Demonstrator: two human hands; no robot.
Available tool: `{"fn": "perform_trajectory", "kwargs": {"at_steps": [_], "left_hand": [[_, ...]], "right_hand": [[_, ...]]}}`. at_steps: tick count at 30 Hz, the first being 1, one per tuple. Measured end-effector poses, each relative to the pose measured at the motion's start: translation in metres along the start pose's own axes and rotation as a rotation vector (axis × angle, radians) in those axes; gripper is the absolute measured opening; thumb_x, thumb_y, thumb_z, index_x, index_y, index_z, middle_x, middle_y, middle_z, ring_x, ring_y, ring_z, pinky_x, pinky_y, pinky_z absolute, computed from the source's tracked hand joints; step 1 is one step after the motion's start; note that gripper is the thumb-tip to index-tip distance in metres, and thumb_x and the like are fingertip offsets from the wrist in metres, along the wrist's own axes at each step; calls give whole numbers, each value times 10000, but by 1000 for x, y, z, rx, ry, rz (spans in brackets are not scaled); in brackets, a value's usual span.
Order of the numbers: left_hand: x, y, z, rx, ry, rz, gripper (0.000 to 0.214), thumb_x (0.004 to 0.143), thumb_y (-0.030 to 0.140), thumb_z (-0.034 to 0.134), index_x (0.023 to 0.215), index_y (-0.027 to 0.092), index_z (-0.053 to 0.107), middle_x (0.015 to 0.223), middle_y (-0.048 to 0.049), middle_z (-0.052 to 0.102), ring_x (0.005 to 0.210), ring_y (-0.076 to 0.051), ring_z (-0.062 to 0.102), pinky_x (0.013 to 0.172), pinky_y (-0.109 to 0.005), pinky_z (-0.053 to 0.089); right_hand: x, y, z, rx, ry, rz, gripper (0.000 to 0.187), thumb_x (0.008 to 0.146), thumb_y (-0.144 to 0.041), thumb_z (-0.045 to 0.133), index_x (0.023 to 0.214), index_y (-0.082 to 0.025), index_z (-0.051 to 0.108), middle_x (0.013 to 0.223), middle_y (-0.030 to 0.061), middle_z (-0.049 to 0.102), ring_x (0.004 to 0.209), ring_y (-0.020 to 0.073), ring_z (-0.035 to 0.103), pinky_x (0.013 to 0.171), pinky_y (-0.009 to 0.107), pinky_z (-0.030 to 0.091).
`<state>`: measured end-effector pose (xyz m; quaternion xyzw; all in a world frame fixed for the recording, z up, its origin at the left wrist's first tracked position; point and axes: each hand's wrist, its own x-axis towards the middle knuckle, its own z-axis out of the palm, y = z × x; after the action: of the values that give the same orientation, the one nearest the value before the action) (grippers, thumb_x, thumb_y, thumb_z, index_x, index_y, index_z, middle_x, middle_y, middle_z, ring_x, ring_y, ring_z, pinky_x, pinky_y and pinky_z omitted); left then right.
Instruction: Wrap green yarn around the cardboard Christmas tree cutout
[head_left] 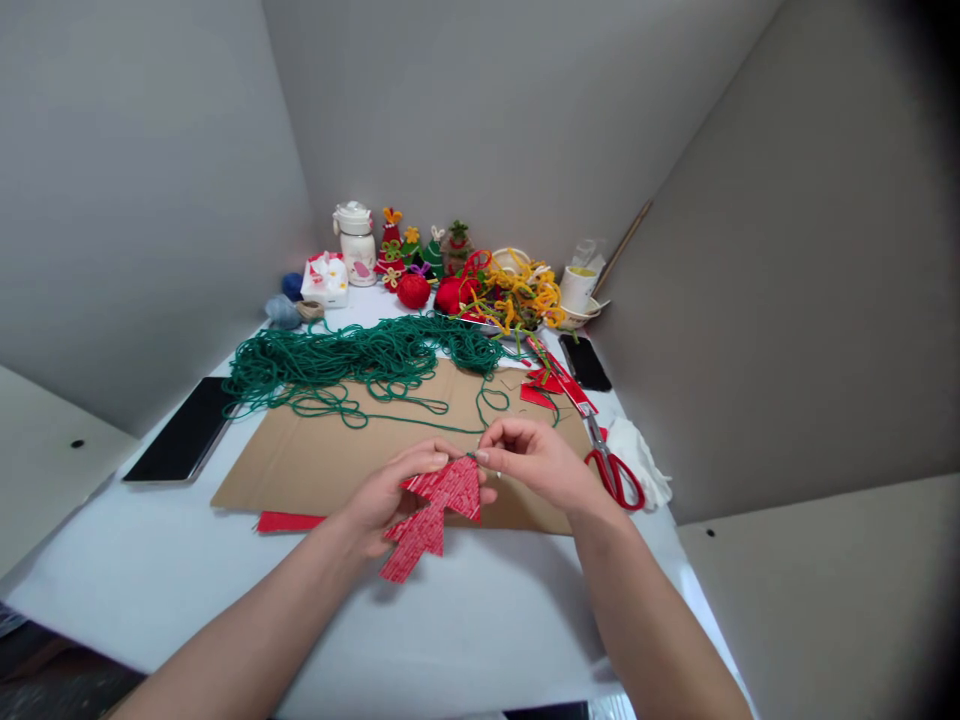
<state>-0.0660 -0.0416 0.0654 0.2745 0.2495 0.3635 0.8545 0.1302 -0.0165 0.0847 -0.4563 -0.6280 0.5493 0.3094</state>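
My left hand point(397, 490) is closed on a red tree-shaped cutout point(431, 510) with a pale printed pattern, its thumb along the upper edge. The cutout is tilted, its tip up and to the right and its trunk down and to the left. At that tip my right hand point(529, 460) pinches green yarn, thumb against forefinger. A bit of green shows on the tip itself. A strand of green yarn point(420, 422) runs across the cardboard towards my right hand from a large loose tangle point(337, 355) behind it.
Under my hands lies a brown cardboard sheet point(300, 450). Red-handled scissors point(615, 475) and crumpled white tissue point(637, 460) are to the right, near a phone point(585, 362). A black tablet point(184, 430) lies left. Yellow yarn point(525, 295), a white jar point(356, 245) and small decorated trees point(411, 245) line the back.
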Motion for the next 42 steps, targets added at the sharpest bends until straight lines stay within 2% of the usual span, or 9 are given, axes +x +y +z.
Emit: {"fn": "perform_trajectory", "kwargs": {"at_steps": [7, 12, 17, 23, 34, 42], "left_hand": [[4, -8, -9, -173, -117, -179, 166, 771, 286, 527, 846, 151, 586, 868, -102, 704, 847, -308, 679, 790, -418, 465], [3, -12, -13, -173, -166, -241, 187, 784, 281, 512, 885, 149, 600, 890, -110, 705, 826, -314, 679, 771, -438, 458], [4, -15, -12, -197, -163, -292, 196, 784, 272, 528, 939, 166, 583, 908, -106, 708, 845, -310, 678, 804, -443, 441], [5, -17, -13, -178, -128, -278, 191, 783, 252, 531, 950, 170, 572, 897, -113, 711, 836, -313, 682, 788, -436, 452], [6, -14, -9, -131, -9, -232, 208, 759, 235, 553, 946, 147, 568, 897, -121, 714, 859, -316, 680, 828, -441, 454], [7, -14, -8, -74, 91, -76, 190, 778, 202, 562, 955, 137, 589, 886, -113, 705, 870, -306, 674, 847, -450, 461]], "right_hand": [[-4, -6, -1, -15, -97, -29, 192, 753, -357, 656, 773, -167, 629, 705, 6, 603, 678, 128, 530, 631, 252, 414], [-8, -15, -3, -203, -107, -135, 97, 789, -282, 617, 792, -192, 652, 761, 12, 613, 707, 135, 540, 653, 256, 421], [-15, -25, -7, -450, -71, -276, 72, 821, -254, 592, 807, -213, 650, 783, 20, 588, 726, 142, 526, 660, 266, 405], [-18, -29, -9, -622, -79, -368, 97, 864, -254, 543, 835, -200, 618, 801, 35, 564, 746, 149, 502, 662, 273, 385], [-20, -25, -5, -666, -34, -369, 116, 885, -258, 520, 827, -196, 599, 791, 24, 571, 753, 140, 520, 658, 258, 380], [-25, -24, -2, -629, 3, -378, 81, 885, -218, 520, 868, -199, 596, 823, 21, 588, 785, 133, 533, 693, 255, 395]]}}
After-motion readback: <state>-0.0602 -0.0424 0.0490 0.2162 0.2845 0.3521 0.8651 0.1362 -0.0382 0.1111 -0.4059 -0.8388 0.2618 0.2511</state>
